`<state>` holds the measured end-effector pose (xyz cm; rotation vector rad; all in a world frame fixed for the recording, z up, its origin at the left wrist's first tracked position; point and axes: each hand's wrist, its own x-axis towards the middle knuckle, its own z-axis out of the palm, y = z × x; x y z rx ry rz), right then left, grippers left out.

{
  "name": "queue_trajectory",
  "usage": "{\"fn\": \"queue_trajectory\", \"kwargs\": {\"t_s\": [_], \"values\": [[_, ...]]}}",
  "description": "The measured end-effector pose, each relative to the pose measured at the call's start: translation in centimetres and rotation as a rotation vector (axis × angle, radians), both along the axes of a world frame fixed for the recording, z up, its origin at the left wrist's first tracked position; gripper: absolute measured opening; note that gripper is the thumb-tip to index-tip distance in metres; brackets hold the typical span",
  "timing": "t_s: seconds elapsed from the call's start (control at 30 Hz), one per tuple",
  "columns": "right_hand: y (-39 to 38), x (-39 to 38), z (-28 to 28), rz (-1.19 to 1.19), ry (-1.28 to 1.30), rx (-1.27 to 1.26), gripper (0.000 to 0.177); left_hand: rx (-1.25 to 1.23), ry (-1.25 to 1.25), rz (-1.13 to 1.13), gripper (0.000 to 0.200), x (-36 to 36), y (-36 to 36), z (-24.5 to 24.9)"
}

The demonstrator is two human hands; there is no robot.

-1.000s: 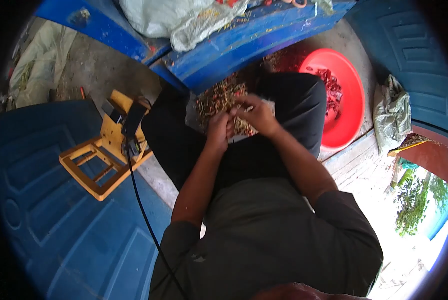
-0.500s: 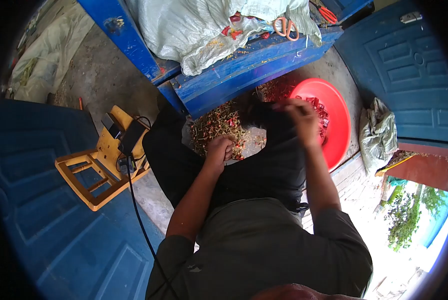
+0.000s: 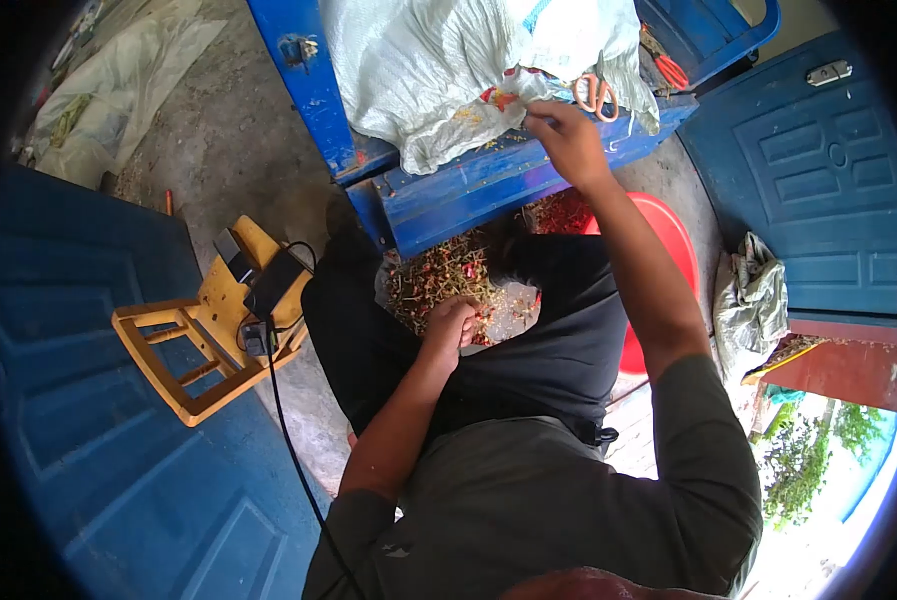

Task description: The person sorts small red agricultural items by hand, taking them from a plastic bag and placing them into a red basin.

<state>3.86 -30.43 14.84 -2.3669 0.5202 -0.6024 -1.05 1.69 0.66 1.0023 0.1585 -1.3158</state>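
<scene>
My right hand (image 3: 566,135) is stretched up to the white woven sack (image 3: 448,60) on the blue bench (image 3: 468,185). Its fingertips are curled at the sack's edge, where red chilies (image 3: 503,98) show; what they grip is unclear. My left hand (image 3: 453,325) is a closed fist resting on the pile of chili stems and scraps (image 3: 433,275) between my knees. Orange-handled scissors (image 3: 596,92) lie on the sack just right of my right hand. The red basin (image 3: 668,240) with chilies sits partly hidden behind my right arm.
A yellow wooden stool (image 3: 193,345) with a black device (image 3: 273,282) and a cable (image 3: 288,420) stands on my left. Blue door panels lie at the left (image 3: 88,450) and right (image 3: 818,170). A crumpled grey sack (image 3: 748,300) is beside the basin.
My right hand left my lap, passed over the red basin and reached up to the white sack. My left hand stayed closed on the stem pile. The view tilted upward.
</scene>
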Motion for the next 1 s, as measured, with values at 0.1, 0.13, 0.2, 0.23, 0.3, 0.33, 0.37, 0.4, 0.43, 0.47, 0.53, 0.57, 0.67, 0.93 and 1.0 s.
{"fn": "queue_trajectory", "kwargs": {"t_s": [0.1,0.13,0.2,0.23,0.3,0.33,0.37,0.4,0.43,0.47,0.53,0.57,0.67,0.93,1.0], "values": [[0.9,6.7,0.7,-0.104,0.031,-0.03,0.049,-0.002,-0.006,0.115,0.012,0.5,1.0,-0.2],[1.1,8.3,0.6,-0.192,0.191,-0.091,0.049,-0.004,-0.012,0.116,0.012,0.7,1.1,-0.1],[1.1,9.6,0.6,-0.277,0.349,-0.156,0.049,0.014,-0.002,0.15,0.012,0.9,1.0,0.1],[1.1,9.8,0.6,-0.292,0.355,-0.153,0.045,0.003,0.019,0.134,0.011,1.0,1.0,0.2],[0.9,9.3,-0.1,-0.257,0.353,-0.165,0.038,0.001,0.025,0.128,0.011,1.2,0.8,0.2],[0.7,8.4,-0.7,-0.257,0.361,-0.166,0.038,-0.001,0.032,0.119,0.011,1.1,0.7,0.3],[0.5,7.3,-1.3,-0.204,0.25,-0.001,0.036,0.0,0.039,0.134,0.011,1.0,0.6,0.4],[0.4,6.4,-1.6,-0.151,0.136,0.163,0.034,-0.001,0.046,0.128,0.011,1.0,0.4,0.4],[0.4,5.5,-1.9,-0.121,0.068,0.165,0.02,-0.016,0.044,0.116,0.01,0.9,0.2,0.4],[0.4,4.7,-2.2,-0.131,0.073,0.167,0.02,-0.03,0.041,0.104,0.01,0.8,0.2,0.3],[0.6,3.5,-2.0,-0.15,0.016,0.315,0.023,-0.021,0.022,0.088,0.011,0.5,-0.1,0.3],[0.9,2.9,-1.8,-0.165,0.027,0.286,0.024,-0.014,0.034,0.075,0.011,0.4,-0.3,0.3],[1.5,1.5,-1.9,-0.201,0.029,0.146,0.028,-0.009,0.032,0.062,0.011,0.1,-0.3,0.1],[5.7,1.4,1.1,-0.142,-0.104,-0.54,0.036,0.072,-0.011,0.093,0.012,-0.2,1.4,-0.8],[6.1,1.4,1.4,0.011,-0.085,-0.569,0.039,0.075,-0.019,0.085,0.013,-0.2,1.7,-1.3]]}}
